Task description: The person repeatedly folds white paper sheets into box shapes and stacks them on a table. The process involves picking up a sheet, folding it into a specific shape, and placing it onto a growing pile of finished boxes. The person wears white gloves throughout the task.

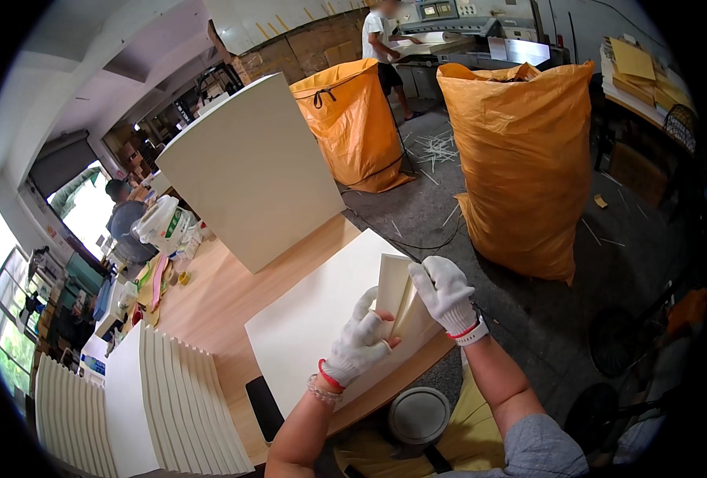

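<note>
A narrow cream piece of folded paper or card [391, 280] stands tilted between my hands, its two long panels spread apart at the top. My left hand [357, 341], in a white knit glove with some fingertips bare, grips its lower left part. On the other side my right hand [444, 293], also gloved, has its fingers closed at the upper right edge of the piece. Below both hands lies a large white sheet [305, 323] on the wooden table [218, 287]. Whether the sheet is single or a stack, I cannot tell.
A tall stack of white sheets or board [250, 171] stands at the table's far side. Folded white stacks [182, 398] fill the left, near a black phone [265, 409]. Two orange sacks [520, 159] stand on the floor beyond; a person [379, 48] works behind them.
</note>
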`<state>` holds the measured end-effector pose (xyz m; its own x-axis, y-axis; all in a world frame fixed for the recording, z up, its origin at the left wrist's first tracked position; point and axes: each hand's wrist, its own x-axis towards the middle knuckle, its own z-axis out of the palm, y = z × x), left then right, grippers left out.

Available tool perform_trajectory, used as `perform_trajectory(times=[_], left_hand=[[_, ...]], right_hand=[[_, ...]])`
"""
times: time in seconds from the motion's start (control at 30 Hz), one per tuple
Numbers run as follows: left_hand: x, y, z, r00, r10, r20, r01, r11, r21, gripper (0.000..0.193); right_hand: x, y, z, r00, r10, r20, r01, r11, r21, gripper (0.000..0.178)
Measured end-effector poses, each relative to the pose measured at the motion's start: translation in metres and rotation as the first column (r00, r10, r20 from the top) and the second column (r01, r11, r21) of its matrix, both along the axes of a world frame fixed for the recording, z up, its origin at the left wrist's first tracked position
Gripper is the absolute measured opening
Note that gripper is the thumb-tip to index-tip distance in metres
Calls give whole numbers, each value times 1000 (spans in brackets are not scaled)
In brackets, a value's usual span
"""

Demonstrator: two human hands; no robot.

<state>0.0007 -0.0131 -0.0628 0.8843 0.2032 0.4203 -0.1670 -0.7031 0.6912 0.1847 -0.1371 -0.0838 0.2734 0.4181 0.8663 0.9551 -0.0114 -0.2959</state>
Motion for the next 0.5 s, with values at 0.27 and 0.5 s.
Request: perform_trajectory(times=[0.27, 0.5], left_hand=[[-2, 10, -8, 1000, -10, 28, 0, 945, 328, 46], [-2, 4, -9, 999, 27, -30, -26, 999, 26, 45]], right_hand=[[-2, 0, 2, 985, 81, -149, -76, 996, 39, 18], [0, 2, -2, 993, 27, -116, -27, 1000, 1, 18]])
